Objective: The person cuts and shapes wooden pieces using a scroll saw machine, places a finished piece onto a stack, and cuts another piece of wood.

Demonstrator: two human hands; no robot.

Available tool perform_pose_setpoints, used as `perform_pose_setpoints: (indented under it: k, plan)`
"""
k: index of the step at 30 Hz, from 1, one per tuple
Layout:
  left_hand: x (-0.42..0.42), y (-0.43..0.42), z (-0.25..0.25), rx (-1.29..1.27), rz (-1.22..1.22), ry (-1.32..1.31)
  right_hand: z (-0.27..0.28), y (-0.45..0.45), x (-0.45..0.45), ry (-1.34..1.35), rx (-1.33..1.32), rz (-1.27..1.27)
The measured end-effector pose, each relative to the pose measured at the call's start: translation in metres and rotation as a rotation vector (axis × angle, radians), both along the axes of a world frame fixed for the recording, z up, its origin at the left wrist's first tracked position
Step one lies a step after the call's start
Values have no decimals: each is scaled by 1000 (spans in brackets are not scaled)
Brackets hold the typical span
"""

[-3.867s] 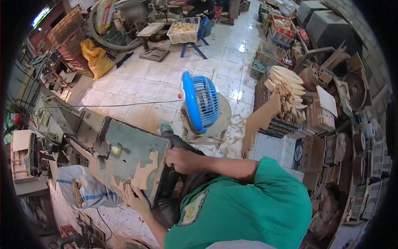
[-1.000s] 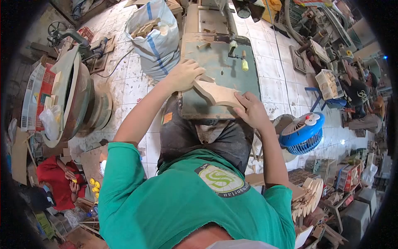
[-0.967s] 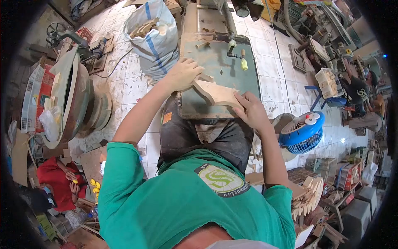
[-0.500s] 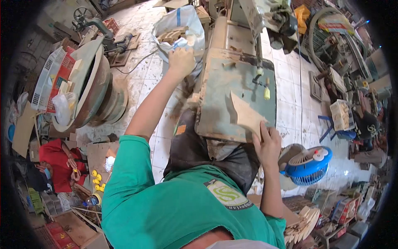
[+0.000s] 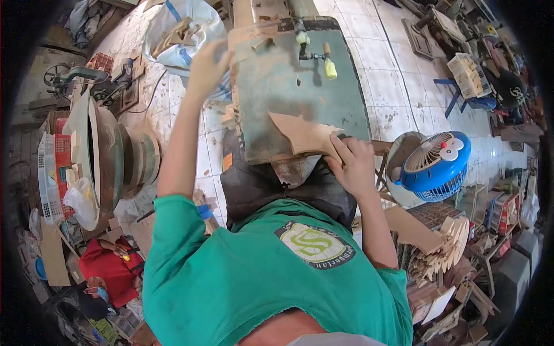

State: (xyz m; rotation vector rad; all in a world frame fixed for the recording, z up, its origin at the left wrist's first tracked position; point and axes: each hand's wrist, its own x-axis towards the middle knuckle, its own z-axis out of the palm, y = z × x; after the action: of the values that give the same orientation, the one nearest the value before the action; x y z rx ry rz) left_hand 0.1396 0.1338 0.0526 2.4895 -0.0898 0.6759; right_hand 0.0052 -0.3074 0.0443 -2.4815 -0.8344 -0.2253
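Note:
My right hand [image 5: 353,164] is closed on the right end of a flat, light-brown wooden piece [image 5: 303,134] with curved edges and a pointed corner. The piece lies over the near part of a worn green machine table [image 5: 265,75]. Between the table's left edge and a white sack [image 5: 156,20] is my left hand [image 5: 209,64], raised and blurred by motion. No object shows in it, but its fingers are too smeared to read. Wood offcuts [image 5: 178,36] lie inside the sack. A metal crank with a yellow-wrapped handle [image 5: 330,69] stands over the table's far right part.
A blue fan [image 5: 435,164] stands to the right, above a stack of cut wooden pieces [image 5: 441,248]. At left are a large round-rimmed machine [image 5: 107,155] and plastic baskets [image 5: 49,179]. A person in red [image 5: 112,271] sits at lower left. White floor tiles [image 5: 386,75] run alongside.
My left hand has come away from above the sack's opening toward the table. The wooden piece, still in my right hand, has turned flatter across the table. The camera view has shifted.

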Motion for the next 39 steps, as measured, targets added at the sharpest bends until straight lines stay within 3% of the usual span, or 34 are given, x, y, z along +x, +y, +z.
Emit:
perform_pose_setpoints:
  k: [4,6,8,11,13,16,18,23,26,29,34,39]
  plan:
    - [-93,-87,2,-85,-154,140,-5,4,4,9,-23,44]
    - [-127,-118,-51,-385,-399,265,-7,2,8,22,-55,48]
    - [-147,-165,-1,-60,-566,91,-9,2,14,3,-59,60]
    - [-150,-196,-22,-105,-677,155,-21,6,19,-50,-26,82]
    - [-146,-192,-26,101,-548,280,-29,6,25,-80,-31,63]
    - [-146,-175,-51,138,-280,162,-29,3,32,11,-7,54]
    - [-142,-164,-41,193,-207,265,-32,1,33,5,23,50]
    - [-153,-140,-65,-25,-216,296,-45,34,25,-83,76,47]
    - [-156,-130,-71,-86,-253,294,-33,85,18,-35,190,200]
    - [-150,-112,-96,69,-229,316,-31,112,3,-27,185,352]
    - [-156,-120,-77,47,-184,288,-67,101,5,-16,77,233]
    - [-156,-121,-76,48,-191,274,-44,53,7,37,-71,-54]
